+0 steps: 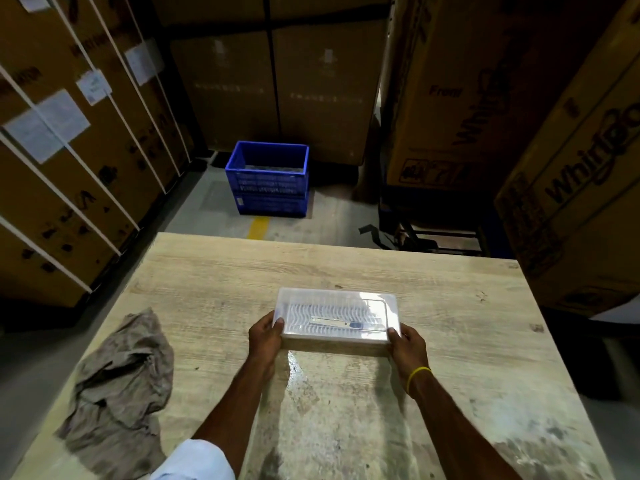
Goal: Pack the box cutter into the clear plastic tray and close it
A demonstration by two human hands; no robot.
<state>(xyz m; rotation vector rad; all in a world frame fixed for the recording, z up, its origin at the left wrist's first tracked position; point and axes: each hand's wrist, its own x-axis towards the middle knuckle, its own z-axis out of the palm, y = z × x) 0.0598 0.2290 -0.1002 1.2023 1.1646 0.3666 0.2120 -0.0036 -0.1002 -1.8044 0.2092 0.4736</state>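
The clear plastic tray lies on the wooden table in front of me with its lid down over it. Through the lid I see the box cutter, a pale strip with a blue end, lying lengthwise inside. My left hand grips the tray's near left corner, thumb on top of the lid. My right hand grips the near right corner the same way, with a yellow band on its wrist.
A crumpled grey-brown cloth lies on the table's left side. Beyond the far table edge a blue plastic crate stands on the floor. Tall cardboard cartons wall in the left, back and right.
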